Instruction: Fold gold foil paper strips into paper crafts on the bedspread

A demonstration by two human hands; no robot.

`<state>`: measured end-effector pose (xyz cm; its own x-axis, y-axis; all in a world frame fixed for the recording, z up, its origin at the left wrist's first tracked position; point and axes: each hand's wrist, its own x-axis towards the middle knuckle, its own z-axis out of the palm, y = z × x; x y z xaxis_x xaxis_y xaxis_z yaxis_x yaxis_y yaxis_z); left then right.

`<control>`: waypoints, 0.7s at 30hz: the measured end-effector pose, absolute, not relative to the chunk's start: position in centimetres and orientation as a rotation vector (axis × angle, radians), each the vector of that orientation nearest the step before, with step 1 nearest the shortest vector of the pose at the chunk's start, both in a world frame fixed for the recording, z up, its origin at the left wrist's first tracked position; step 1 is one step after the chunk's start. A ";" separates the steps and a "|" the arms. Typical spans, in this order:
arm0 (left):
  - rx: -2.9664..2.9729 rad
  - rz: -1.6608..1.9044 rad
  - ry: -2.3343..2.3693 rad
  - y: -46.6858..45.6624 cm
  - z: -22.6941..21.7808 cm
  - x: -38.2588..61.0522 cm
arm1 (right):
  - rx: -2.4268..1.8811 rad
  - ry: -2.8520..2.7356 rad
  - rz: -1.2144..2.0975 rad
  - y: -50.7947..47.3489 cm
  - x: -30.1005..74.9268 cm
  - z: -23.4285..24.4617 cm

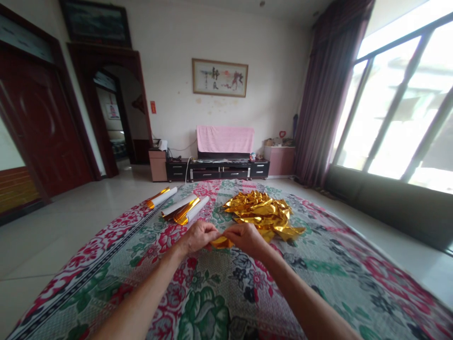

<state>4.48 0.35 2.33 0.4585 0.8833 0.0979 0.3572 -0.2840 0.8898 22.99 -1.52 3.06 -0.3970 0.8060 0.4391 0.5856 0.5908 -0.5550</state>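
Observation:
Between my hands is a small folded piece of gold foil paper (222, 242), low over the flowered cloth. My left hand (200, 235) pinches its left side. Opposite it, my right hand (247, 237) is closed on the right side, its fingertips close to the left ones. Just beyond my right hand lies a heap of folded gold foil pieces (262, 208), shiny and pointed. To the left, curled sheets of gold foil paper with white backs (182, 210) rest on the cloth. The fingers hide part of the held piece.
A flowered cloth (205, 307) covers the broad surface in front of me. Another curled gold and white sheet (161, 197) lies near its left edge. Beyond stands a low black cabinet (219, 171) with a pink towel (225, 139) above it. Windows (396, 104) are at right.

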 end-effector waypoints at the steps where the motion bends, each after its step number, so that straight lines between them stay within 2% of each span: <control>1: 1.804 0.774 1.046 0.5 2.2 4.4 | -1.100 -2.123 0.413 -1.5 23.0 3.1; 8: 1.710 0.813 0.980 1.0 1.9 3.9 | -1.052 -2.127 0.474 -1.6 23.3 3.3; 15: 1.665 0.757 1.113 0.6 2.2 3.4 | -1.084 -2.112 0.536 -1.1 23.7 2.7; 21: 1.694 0.826 1.129 0.8 2.4 3.4 | -1.118 -2.026 0.910 -1.3 23.7 2.8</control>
